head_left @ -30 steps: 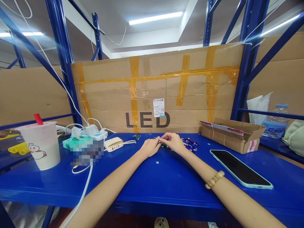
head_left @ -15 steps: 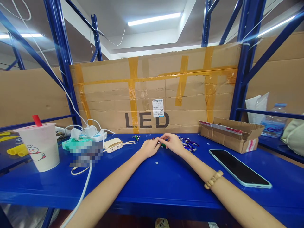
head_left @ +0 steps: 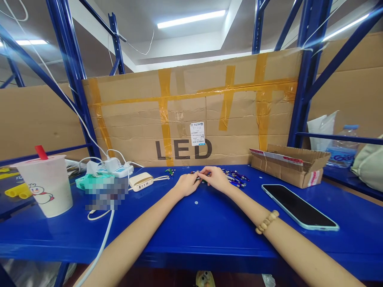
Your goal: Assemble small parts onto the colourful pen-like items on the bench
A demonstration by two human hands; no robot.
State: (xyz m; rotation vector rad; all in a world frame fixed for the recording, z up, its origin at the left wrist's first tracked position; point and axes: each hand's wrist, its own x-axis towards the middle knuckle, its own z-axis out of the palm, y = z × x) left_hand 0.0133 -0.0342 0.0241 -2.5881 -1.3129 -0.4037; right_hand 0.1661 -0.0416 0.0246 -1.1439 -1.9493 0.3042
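My left hand [head_left: 188,184] and my right hand [head_left: 214,177] meet over the middle of the blue tabletop [head_left: 194,231], fingertips touching. Both are closed, the fingers pinched around something small that they mostly hide. A bit of green shows under the right fingers, too little to name. Just behind and to the right of my right hand lies a loose pile of slim blue and purple pieces [head_left: 237,178] that look like pens. To the left of my left hand, a few small green pieces [head_left: 170,172] lie near the back edge.
A cream power bank [head_left: 140,181] with a strap, a power strip [head_left: 119,171] with cables and a cup [head_left: 44,187] with a red straw stand left. On the right are a phone [head_left: 299,207] and an open cardboard box [head_left: 287,167]. A cardboard panel [head_left: 134,127] closes the back.
The whole view has shifted slightly. My hands stay together in the same spot, with only a small change in the fingers.
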